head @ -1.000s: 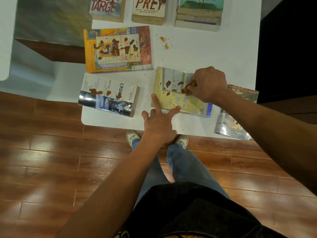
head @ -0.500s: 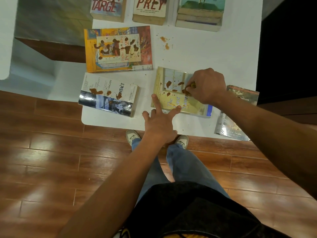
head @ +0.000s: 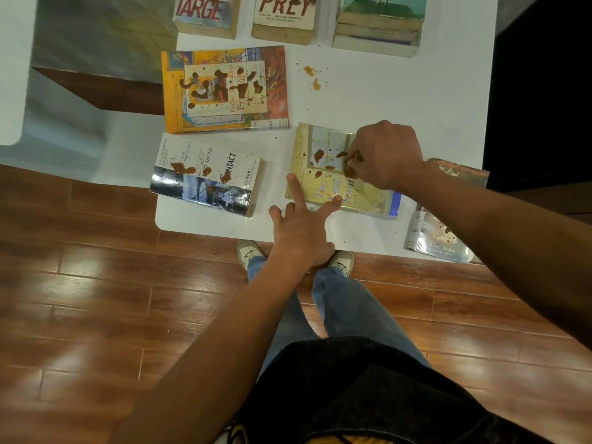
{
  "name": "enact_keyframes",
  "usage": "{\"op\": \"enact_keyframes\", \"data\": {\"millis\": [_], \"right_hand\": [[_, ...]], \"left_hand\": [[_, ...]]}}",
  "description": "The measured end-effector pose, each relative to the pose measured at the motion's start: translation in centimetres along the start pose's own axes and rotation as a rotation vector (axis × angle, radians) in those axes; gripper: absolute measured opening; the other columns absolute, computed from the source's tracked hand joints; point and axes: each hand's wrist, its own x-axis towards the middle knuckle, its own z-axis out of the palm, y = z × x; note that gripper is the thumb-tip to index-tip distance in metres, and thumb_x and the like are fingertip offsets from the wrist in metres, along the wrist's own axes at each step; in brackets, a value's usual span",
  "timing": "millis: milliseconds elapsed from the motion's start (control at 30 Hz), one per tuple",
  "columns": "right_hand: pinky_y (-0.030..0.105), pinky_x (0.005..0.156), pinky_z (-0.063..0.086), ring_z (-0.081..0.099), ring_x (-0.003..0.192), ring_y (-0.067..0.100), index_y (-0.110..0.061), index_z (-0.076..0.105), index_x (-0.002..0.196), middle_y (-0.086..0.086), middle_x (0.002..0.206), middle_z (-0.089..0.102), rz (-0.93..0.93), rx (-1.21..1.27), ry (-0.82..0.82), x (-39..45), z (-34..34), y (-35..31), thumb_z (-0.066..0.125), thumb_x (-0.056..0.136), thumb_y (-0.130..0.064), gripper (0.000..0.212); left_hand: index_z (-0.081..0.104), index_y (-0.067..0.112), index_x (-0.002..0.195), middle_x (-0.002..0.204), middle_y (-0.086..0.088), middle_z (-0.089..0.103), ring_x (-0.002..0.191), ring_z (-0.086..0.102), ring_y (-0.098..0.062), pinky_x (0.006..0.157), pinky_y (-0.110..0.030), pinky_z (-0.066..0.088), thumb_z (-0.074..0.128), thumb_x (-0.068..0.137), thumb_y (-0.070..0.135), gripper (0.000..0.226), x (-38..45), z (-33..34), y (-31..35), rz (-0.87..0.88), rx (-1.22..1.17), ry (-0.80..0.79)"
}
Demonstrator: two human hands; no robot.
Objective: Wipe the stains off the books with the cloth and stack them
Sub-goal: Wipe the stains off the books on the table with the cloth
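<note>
A pale yellow book [head: 323,187] with brown stains lies near the table's front edge. My left hand [head: 299,224] presses straight, spread fingers on its near corner. My right hand [head: 384,153] is curled round a small brown-soiled cloth [head: 352,161] and rubs it on the cover's upper right; most of the cloth is hidden in the fist. To the left lie a stained white and blue paperback [head: 206,176] and a stained orange book [head: 224,89]. A stained silvery book [head: 439,238] sits at the right, partly under my forearm.
Three books or stacks line the back of the white table [head: 400,94]: a red-titled one [head: 206,14], another [head: 283,17], and a stack [head: 379,27]. Brown drips [head: 312,76] mark the tabletop. The wooden floor and my feet are below the front edge.
My right hand with the cloth has shifted slightly up and left over the yellow book's cover. The left hand stays pressed on the near corner.
</note>
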Motion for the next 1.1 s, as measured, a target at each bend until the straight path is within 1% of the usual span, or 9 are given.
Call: {"op": "enact_keyframes", "data": {"millis": [100,167,300,467,567,700,833,967,1100], "right_hand": [[0.033,0.066,0.051,0.065,0.081,0.03,-0.021,0.073,0.096,0.003,0.089,0.071,-0.045,0.006,-0.026,-0.6,0.5,-0.6,0.06,0.089,-0.034,0.02],[0.031,0.064,0.047,0.066,0.083,0.028,-0.025,0.075,0.096,0.001,0.09,0.072,-0.095,0.016,-0.06,-1.2,0.4,-0.5,0.061,0.089,-0.033,0.017],[0.029,0.061,0.043,0.064,0.077,0.029,-0.023,0.075,0.091,0.003,0.085,0.07,0.033,0.01,0.016,0.1,0.1,0.6,0.06,0.088,-0.034,0.019],[0.032,0.064,0.05,0.064,0.076,0.029,-0.022,0.074,0.091,0.003,0.084,0.069,-0.029,-0.027,-0.028,-0.5,0.5,-0.4,0.057,0.088,-0.032,0.02],[0.029,0.059,0.041,0.064,0.076,0.029,-0.022,0.074,0.094,0.004,0.085,0.069,0.068,-0.018,0.013,0.4,-0.1,-0.1,0.059,0.088,-0.033,0.019],[0.031,0.063,0.045,0.065,0.079,0.03,-0.019,0.074,0.093,0.005,0.087,0.07,-0.016,-0.015,-0.026,0.1,0.3,-0.9,0.059,0.089,-0.032,0.02],[0.031,0.061,0.039,0.063,0.08,0.03,-0.022,0.075,0.095,0.006,0.087,0.068,0.077,0.0,0.032,1.0,-0.1,-0.4,0.057,0.089,-0.033,0.021],[0.03,0.065,0.044,0.066,0.084,0.028,-0.025,0.076,0.099,0.002,0.092,0.072,-0.032,0.042,-0.014,0.5,0.3,-1.1,0.059,0.09,-0.034,0.021],[0.031,0.066,0.044,0.066,0.085,0.029,-0.026,0.077,0.099,0.003,0.093,0.072,0.053,0.036,0.052,1.4,-0.3,-0.6,0.059,0.091,-0.032,0.021]], "left_hand": [[0.003,0.054,0.153,0.153,-0.031,-0.037,0.139,0.034,-0.036,0.113,-0.055,0.018,0.063,0.091,0.049,0.087,0.0,0.0,0.0,0.006,0.008,0.0],[0.003,0.053,0.153,0.153,-0.031,-0.036,0.139,0.034,-0.036,0.113,-0.055,0.018,0.063,0.091,0.049,0.087,0.0,0.1,-0.1,0.008,0.012,0.002],[0.003,0.054,0.153,0.154,-0.031,-0.036,0.139,0.034,-0.036,0.113,-0.055,0.018,0.064,0.091,0.047,0.087,0.0,0.1,-0.1,0.005,0.006,0.01],[0.003,0.054,0.153,0.154,-0.031,-0.036,0.138,0.035,-0.035,0.113,-0.055,0.017,0.063,0.091,0.047,0.087,0.1,0.3,-0.1,0.003,0.008,0.014],[0.003,0.054,0.153,0.154,-0.03,-0.036,0.139,0.034,-0.036,0.114,-0.056,0.017,0.063,0.091,0.046,0.087,0.1,0.3,-0.1,0.001,0.003,0.012],[0.002,0.055,0.152,0.154,-0.03,-0.036,0.138,0.035,-0.035,0.114,-0.056,0.017,0.063,0.092,0.045,0.087,0.2,0.4,0.0,-0.004,0.003,0.013],[0.003,0.055,0.153,0.154,-0.03,-0.036,0.137,0.036,-0.035,0.113,-0.054,0.018,0.064,0.091,0.044,0.087,0.1,0.4,-0.1,-0.005,-0.004,0.014],[0.003,0.055,0.152,0.154,-0.03,-0.036,0.137,0.037,-0.035,0.113,-0.055,0.018,0.063,0.091,0.044,0.087,0.1,0.5,-0.1,-0.002,0.003,0.018],[0.002,0.054,0.153,0.153,-0.031,-0.036,0.136,0.038,-0.034,0.112,-0.055,0.019,0.063,0.091,0.044,0.087,0.1,0.4,-0.1,-0.003,0.007,0.011]]}}
